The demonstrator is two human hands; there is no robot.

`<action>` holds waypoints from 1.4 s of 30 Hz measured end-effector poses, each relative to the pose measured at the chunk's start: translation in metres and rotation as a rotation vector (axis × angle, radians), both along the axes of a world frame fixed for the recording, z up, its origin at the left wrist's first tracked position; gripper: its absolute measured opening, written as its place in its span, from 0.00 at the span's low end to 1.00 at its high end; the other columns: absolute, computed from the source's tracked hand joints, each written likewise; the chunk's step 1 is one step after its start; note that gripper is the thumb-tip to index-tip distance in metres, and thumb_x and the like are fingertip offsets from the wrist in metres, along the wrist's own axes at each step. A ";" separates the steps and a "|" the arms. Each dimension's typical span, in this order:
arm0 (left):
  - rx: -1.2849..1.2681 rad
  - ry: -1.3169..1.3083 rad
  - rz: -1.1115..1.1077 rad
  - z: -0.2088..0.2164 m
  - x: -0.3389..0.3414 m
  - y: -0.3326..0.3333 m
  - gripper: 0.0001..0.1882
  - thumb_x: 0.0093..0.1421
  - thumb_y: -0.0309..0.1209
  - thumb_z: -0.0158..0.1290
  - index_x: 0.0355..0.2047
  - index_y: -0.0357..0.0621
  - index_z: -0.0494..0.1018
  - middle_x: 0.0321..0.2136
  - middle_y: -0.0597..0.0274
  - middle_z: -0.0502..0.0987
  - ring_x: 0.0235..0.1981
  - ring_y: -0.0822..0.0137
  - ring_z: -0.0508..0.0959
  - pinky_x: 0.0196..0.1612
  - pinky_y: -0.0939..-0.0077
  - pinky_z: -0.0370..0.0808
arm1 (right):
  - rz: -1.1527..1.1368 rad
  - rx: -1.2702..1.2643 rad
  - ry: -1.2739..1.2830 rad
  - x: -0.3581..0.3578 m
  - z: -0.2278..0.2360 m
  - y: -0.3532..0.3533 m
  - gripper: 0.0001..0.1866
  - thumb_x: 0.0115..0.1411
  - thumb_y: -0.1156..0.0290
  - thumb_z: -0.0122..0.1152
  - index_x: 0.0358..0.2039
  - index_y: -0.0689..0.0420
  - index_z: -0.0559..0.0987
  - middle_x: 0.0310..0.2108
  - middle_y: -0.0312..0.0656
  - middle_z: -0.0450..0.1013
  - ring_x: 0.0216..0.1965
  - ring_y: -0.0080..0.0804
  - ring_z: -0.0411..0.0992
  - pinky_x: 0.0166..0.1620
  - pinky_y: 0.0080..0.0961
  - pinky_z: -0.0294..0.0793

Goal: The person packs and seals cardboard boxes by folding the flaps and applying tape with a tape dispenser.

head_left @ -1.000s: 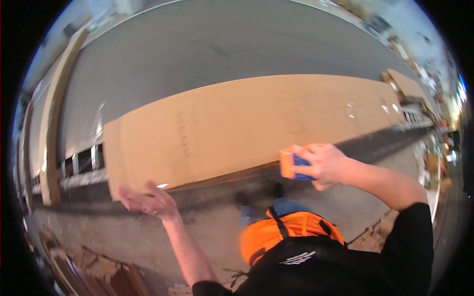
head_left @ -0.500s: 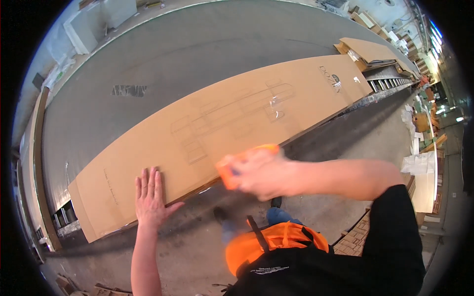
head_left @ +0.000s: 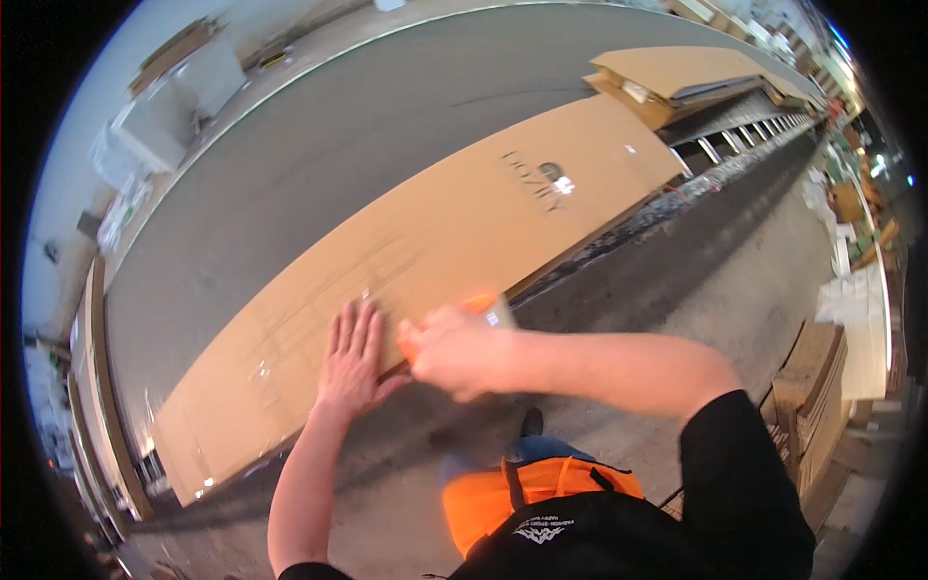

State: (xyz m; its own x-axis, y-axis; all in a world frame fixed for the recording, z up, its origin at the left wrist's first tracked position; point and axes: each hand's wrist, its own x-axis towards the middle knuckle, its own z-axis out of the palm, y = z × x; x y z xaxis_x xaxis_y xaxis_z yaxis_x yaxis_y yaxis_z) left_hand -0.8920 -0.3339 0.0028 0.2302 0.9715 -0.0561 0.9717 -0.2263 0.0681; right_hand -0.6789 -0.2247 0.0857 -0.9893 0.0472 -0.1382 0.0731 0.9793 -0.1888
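A long, flat cardboard box (head_left: pixel 454 227) lies across the grey surface in front of me, with printed drawings and a dark logo on top. My left hand (head_left: pixel 354 360) is pressed flat on it near the close long edge, fingers stretched out and thumb apart. Just right of it, my right hand (head_left: pixel 454 356) grips an orange tape dispenser (head_left: pixel 480 304) at that same edge. Its lower part is hidden by my fingers, and motion blurs the hand. Shiny spots like clear tape show along the box's near edge.
Another cardboard package (head_left: pixel 667 72) sits beyond the box's right end, beside a roller conveyor (head_left: pixel 739 138). A grey work surface (head_left: pixel 261 184) stretches behind the box. White wrapped blocks (head_left: pixel 159 126) stand far left. Stacked cardboard (head_left: pixel 812 377) is at the right.
My left hand has moved right along the box, closer to the right hand. The right hand, still holding the orange dispenser, has shifted along the near edge. The view has turned.
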 end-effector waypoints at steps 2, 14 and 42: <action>-0.008 0.047 -0.006 -0.002 -0.006 -0.008 0.56 0.51 0.62 0.56 0.68 0.33 0.51 0.70 0.44 0.48 0.72 0.41 0.43 0.73 0.47 0.40 | 0.028 -0.051 -0.077 -0.011 0.011 -0.003 0.19 0.39 0.66 0.71 0.34 0.62 0.85 0.46 0.62 0.75 0.40 0.47 0.78 0.40 0.37 0.77; 0.007 0.039 0.011 -0.003 -0.018 -0.017 0.63 0.45 0.61 0.63 0.67 0.29 0.47 0.69 0.40 0.50 0.71 0.38 0.46 0.71 0.43 0.43 | -0.084 -0.023 -0.244 0.154 0.027 0.136 0.20 0.40 0.68 0.71 0.38 0.44 0.83 0.56 0.44 0.67 0.45 0.44 0.76 0.42 0.43 0.77; 0.010 -0.066 0.025 -0.003 0.337 0.298 0.52 0.59 0.59 0.49 0.67 0.26 0.48 0.69 0.33 0.46 0.71 0.37 0.43 0.72 0.48 0.39 | -0.173 0.192 -0.346 0.338 0.001 0.275 0.19 0.38 0.68 0.72 0.34 0.61 0.84 0.55 0.56 0.66 0.44 0.49 0.74 0.41 0.39 0.76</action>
